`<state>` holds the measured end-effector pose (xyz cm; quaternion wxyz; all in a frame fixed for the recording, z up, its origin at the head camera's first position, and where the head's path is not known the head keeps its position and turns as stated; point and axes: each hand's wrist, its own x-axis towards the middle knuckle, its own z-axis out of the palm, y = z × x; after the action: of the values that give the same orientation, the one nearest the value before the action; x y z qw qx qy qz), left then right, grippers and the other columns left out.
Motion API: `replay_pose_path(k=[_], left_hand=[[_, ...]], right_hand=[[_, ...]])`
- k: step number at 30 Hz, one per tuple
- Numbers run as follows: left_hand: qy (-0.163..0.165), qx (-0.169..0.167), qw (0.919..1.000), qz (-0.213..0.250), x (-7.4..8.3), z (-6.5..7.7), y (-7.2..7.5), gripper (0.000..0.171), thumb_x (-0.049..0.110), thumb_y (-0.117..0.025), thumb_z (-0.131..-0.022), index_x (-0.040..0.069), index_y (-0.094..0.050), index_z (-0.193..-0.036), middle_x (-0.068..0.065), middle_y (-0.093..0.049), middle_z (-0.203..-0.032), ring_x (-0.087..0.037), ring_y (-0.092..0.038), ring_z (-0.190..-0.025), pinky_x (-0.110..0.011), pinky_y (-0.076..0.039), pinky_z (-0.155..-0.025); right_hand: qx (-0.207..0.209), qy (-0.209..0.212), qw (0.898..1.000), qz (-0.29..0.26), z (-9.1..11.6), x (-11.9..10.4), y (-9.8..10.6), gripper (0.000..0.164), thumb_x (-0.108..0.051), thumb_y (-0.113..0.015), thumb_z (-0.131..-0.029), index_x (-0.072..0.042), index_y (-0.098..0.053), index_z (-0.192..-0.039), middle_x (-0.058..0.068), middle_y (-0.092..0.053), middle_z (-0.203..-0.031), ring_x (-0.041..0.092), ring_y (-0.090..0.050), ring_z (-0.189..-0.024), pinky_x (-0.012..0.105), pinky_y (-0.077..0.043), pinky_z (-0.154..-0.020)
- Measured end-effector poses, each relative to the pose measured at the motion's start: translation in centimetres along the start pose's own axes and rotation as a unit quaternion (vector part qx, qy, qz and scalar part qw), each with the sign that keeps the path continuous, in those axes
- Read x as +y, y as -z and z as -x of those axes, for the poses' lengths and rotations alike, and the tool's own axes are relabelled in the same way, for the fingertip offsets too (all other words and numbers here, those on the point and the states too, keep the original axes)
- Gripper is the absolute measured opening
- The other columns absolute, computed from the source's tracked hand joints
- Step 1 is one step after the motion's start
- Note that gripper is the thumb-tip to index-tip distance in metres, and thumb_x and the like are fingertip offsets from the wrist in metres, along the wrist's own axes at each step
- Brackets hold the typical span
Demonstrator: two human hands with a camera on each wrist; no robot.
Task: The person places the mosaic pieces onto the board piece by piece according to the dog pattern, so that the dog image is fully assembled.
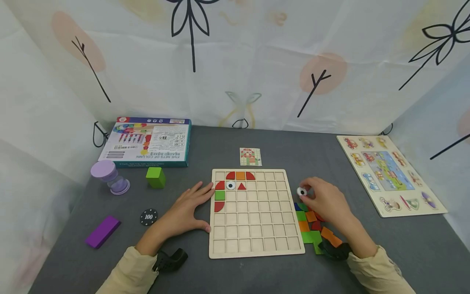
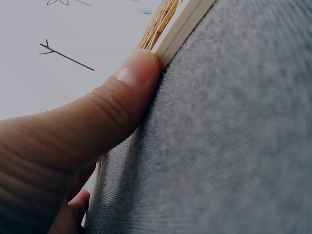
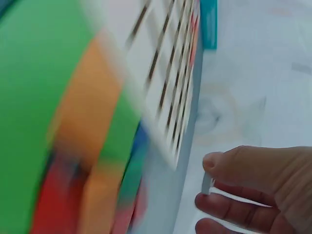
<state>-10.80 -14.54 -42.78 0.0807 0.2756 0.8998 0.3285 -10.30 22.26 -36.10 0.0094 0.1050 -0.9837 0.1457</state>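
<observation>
A wooden grid board (image 1: pixel 257 220) lies in the middle of the table, with red, orange and green pieces and a round eye piece (image 1: pixel 230 185) in its upper left cells. My left hand (image 1: pixel 187 210) rests against the board's left edge, fingers spread; in the left wrist view the thumb (image 2: pixel 122 92) presses the board's side. To the right of the board, my right hand (image 1: pixel 327 199) pinches a second white eye piece (image 1: pixel 301 191) with a black centre between thumb and finger. In the right wrist view that piece (image 3: pixel 206 183) shows edge-on.
Loose coloured pieces (image 1: pixel 310 237) lie by the board's right edge. A small pattern card (image 1: pixel 250 157) sits behind it. Leftward are a box (image 1: pixel 147 143), an hourglass (image 1: pixel 110 175), a green cube (image 1: pixel 156 177), a purple block (image 1: pixel 103 232) and a black chip (image 1: pixel 148 217). A picture board (image 1: pixel 391 175) lies right.
</observation>
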Motion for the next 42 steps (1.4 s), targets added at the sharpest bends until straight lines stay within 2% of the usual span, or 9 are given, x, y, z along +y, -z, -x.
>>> replay_pose_path(k=[5,11,18,26,31,37,42], left_hand=[[-0.002,-0.005,1.0000,0.003,0.0,-0.2,-0.1,0.102,0.047,-0.077,-0.055,0.014,-0.030,-0.140,0.000,-0.020,-0.147,-0.029,-0.007,-0.136,-0.055,-0.009,-0.104],[-0.005,-0.006,0.9999,0.007,0.2,-0.3,-0.2,0.102,0.047,-0.077,-0.055,0.013,-0.030,-0.140,0.001,-0.019,-0.147,-0.028,-0.007,-0.136,-0.055,-0.009,-0.105],[-0.010,-0.008,0.9999,-0.002,0.4,-0.6,-0.2,0.102,0.047,-0.076,-0.056,0.012,-0.031,-0.139,0.000,-0.020,-0.147,-0.029,-0.007,-0.136,-0.055,-0.010,-0.104],[-0.007,-0.009,0.9999,0.003,0.5,-0.7,-0.2,0.102,0.045,-0.078,-0.056,0.013,-0.030,-0.140,0.001,-0.020,-0.147,-0.028,-0.007,-0.136,-0.054,-0.009,-0.105],[-0.005,-0.010,0.9999,0.006,0.5,-0.6,-0.3,0.101,0.044,-0.078,-0.056,0.013,-0.030,-0.140,0.000,-0.019,-0.147,-0.028,-0.007,-0.136,-0.053,-0.009,-0.105],[0.004,-0.003,1.0000,0.005,0.3,-0.4,-0.2,0.102,0.042,-0.079,-0.055,0.012,-0.031,-0.139,-0.001,-0.020,-0.147,-0.029,-0.007,-0.136,-0.054,-0.009,-0.105],[0.006,0.001,1.0000,0.004,0.1,-0.1,-0.2,0.102,0.043,-0.079,-0.055,0.012,-0.032,-0.139,-0.001,-0.021,-0.147,-0.029,-0.008,-0.136,-0.054,-0.009,-0.105]], right_hand=[[-0.002,0.071,0.997,-0.020,-3.0,-3.9,-1.5,0.023,-0.015,-0.069,-0.076,-0.014,-0.063,-0.098,-0.002,-0.058,-0.092,0.007,-0.049,-0.063,0.022,-0.039,-0.049],[-0.036,0.105,0.994,-0.005,-5.8,-6.9,-3.4,0.022,-0.016,-0.068,-0.076,-0.016,-0.064,-0.099,-0.003,-0.060,-0.096,0.011,-0.056,-0.079,0.028,-0.046,-0.062],[-0.063,0.093,0.993,0.030,-7.1,-7.7,-4.8,0.022,-0.014,-0.069,-0.074,-0.018,-0.066,-0.096,-0.004,-0.059,-0.092,0.010,-0.056,-0.079,0.027,-0.046,-0.061],[-0.076,0.092,0.992,0.034,-7.0,-7.8,-4.4,0.020,-0.016,-0.068,-0.075,-0.020,-0.067,-0.095,-0.004,-0.057,-0.091,0.009,-0.052,-0.074,0.025,-0.043,-0.057],[-0.056,0.081,0.995,0.002,-5.9,-6.2,-2.9,0.025,-0.018,-0.069,-0.076,-0.017,-0.065,-0.102,-0.001,-0.058,-0.099,0.013,-0.055,-0.077,0.029,-0.045,-0.059],[-0.020,0.066,0.998,-0.012,-3.3,-1.8,-0.8,0.030,-0.015,-0.070,-0.076,-0.011,-0.063,-0.105,0.006,-0.058,-0.097,0.011,-0.049,-0.063,0.024,-0.039,-0.050],[-0.031,0.030,0.999,0.001,-1.4,1.2,-0.1,0.033,-0.013,-0.070,-0.075,-0.008,-0.062,-0.107,0.007,-0.058,-0.101,0.017,-0.055,-0.073,0.029,-0.046,-0.056]])
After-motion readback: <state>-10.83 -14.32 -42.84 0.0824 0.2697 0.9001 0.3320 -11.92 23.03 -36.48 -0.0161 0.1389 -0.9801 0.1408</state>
